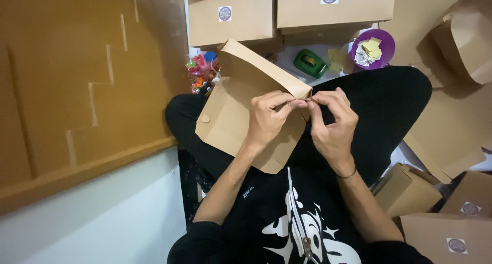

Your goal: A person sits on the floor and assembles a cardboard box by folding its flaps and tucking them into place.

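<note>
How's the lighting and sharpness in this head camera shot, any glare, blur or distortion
Head view: even indoor light, no strong glare; both hands, left hand and right hand, and the brown paper box blank they pinch look sharp. Black trousers lose detail in shadow. The wide lens bends the edges; the cardboard stack at left leans and looks slightly soft.

One head-worn view, looking steeply down onto your lap.

You see everything from your own head height, close in; your left hand [269,118] and right hand [332,123] sit at the centre of the frame, your crossed legs and chest fill the lower half; the far edge takes in the stacked cardboard boxes [230,15] on the floor ahead of you; a brown panel [82,85] fills your left side; no second view overlaps this one.
</note>
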